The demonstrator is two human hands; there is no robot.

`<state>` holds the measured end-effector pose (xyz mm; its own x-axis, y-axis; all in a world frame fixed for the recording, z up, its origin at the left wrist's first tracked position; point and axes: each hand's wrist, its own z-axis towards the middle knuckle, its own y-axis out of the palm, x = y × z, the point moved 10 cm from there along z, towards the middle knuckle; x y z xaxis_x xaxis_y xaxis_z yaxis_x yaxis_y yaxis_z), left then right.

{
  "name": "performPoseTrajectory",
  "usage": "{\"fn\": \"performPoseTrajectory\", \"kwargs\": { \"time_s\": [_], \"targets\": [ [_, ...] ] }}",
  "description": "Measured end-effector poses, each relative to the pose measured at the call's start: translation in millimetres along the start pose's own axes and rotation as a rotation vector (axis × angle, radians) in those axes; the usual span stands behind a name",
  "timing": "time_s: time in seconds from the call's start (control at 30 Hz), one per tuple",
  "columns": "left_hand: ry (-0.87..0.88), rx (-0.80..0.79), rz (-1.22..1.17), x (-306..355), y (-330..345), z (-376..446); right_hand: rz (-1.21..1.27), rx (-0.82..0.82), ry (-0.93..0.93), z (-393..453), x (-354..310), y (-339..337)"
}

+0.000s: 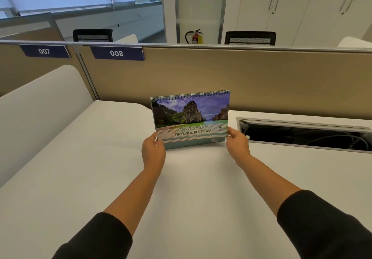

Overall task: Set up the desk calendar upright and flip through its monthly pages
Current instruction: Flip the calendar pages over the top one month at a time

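Note:
A spiral-bound desk calendar (191, 115) stands upright on the white desk (100, 168), near its far side. Its cover faces me, showing a cliff-and-lagoon photo and the words "Amazing Natural Scenery". The wire spiral runs along the top edge. My left hand (153, 152) grips the calendar's lower left corner, thumb on the front. My right hand (237, 145) grips the lower right corner the same way. Both forearms reach forward in black sleeves.
A tan partition (261, 81) with labels 007 and 008 rises right behind the calendar. An open cable tray (302, 136) with wires inside is sunk into the desk at the right. A white curved divider (40, 107) borders the desk's left side.

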<state>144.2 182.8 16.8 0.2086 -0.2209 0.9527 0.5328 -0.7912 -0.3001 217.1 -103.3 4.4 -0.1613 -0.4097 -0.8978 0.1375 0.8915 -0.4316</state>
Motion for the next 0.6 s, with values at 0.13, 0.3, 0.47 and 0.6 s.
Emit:
{"fn": "performPoseTrajectory", "kwargs": {
  "time_s": [0.13,0.3,0.47,0.6],
  "targets": [
    [0.015,-0.007,0.003,1,-3,-3,0.032,0.072,0.052,-4,4,-9],
    [0.012,0.015,-0.025,0,-11,-6,0.179,0.134,0.032,-11,7,-22],
    [0.096,0.082,-0.062,11,-39,3,0.581,-0.052,0.07,-24,-2,-23],
    [0.347,0.023,0.012,42,-50,7,0.94,-0.173,0.063,-30,-30,-34]
  ]
}}
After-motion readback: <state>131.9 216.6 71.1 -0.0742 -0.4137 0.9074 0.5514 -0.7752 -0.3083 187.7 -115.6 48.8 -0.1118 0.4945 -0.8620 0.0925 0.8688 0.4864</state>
